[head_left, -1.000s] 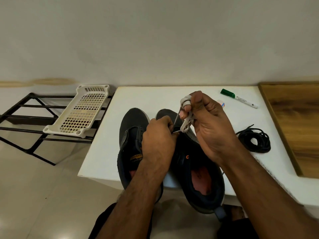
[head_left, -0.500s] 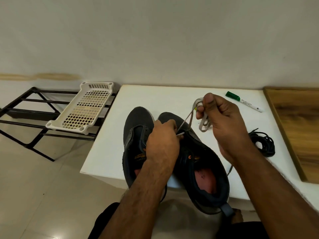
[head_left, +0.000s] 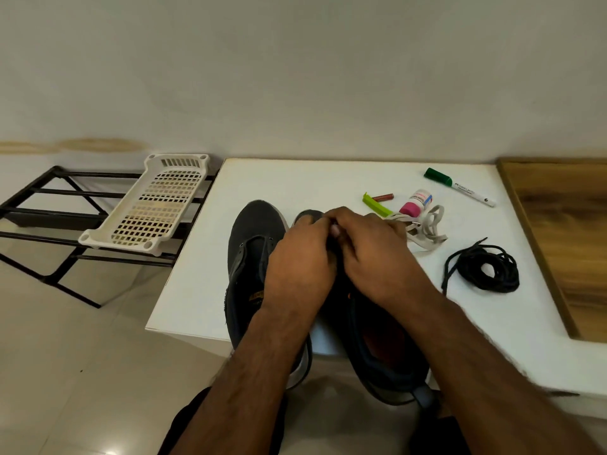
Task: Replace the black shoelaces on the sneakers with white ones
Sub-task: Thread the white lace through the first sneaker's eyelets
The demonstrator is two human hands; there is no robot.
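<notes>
Both hands (head_left: 335, 254) curled together over right sneaker (head_left: 387, 349), fingertips hidden, perhaps pinching white lace (head_left: 427, 229)

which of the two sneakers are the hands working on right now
The right sneaker: both the left hand and right hand are bunched over its front. The left sneaker lies beside it, eyelets bare and untouched.

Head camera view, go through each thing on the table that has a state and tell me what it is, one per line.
left sneaker: unlaced, eyelets empty
right sneaker: under both hands, lacing hidden
white shoelace: loose bundle on the table beside the right hand
black shoelaces: removed, coiled on the table
green marker: capped, lying flat
left hand: fingers curled at the right sneaker's front
right hand: fingers curled, meeting the left
</notes>
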